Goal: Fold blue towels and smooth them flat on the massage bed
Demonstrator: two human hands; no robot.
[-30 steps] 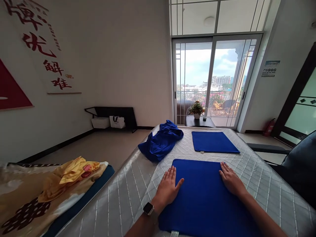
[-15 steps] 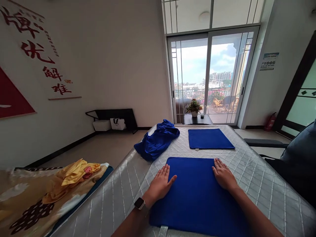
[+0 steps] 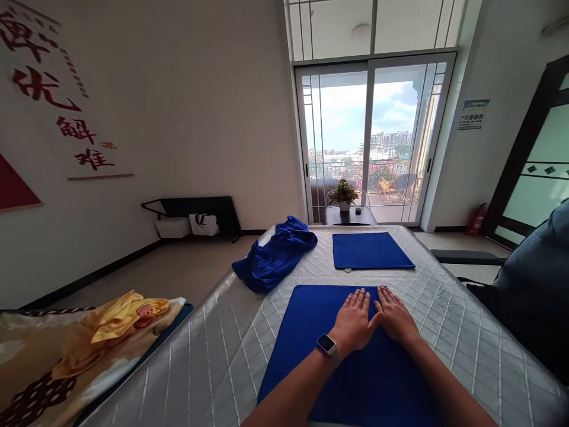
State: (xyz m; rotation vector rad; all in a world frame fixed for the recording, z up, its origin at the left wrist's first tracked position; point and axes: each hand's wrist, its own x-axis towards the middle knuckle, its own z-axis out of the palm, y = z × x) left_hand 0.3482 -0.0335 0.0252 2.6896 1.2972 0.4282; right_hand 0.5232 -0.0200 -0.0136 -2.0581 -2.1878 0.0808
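Observation:
A blue cloth (image 3: 311, 338) lies flat and smooth on the silver quilted table cover (image 3: 213, 356). Flat on its upper right part rests my left hand (image 3: 355, 320), fingers stretched out, a watch on the wrist. Right beside it, my right hand (image 3: 395, 314) lies flat over the cloth's right edge, and the two thumbs are close together. Beyond them is a second flat blue cloth (image 3: 371, 250) with a small pale tag. A crumpled blue cloth (image 3: 275, 255) sits at the left far side of the cover.
Patterned bedding (image 3: 40, 350) with a yellow cloth (image 3: 122, 317) is at the lower left. A potted plant (image 3: 344, 194) stands on a small table by the glass doors. A dark chair (image 3: 537, 261) is on the right.
My left hand has moved right, from the cloth's left edge to beside my right hand. My right hand is still at the right edge. The view has turned slightly right.

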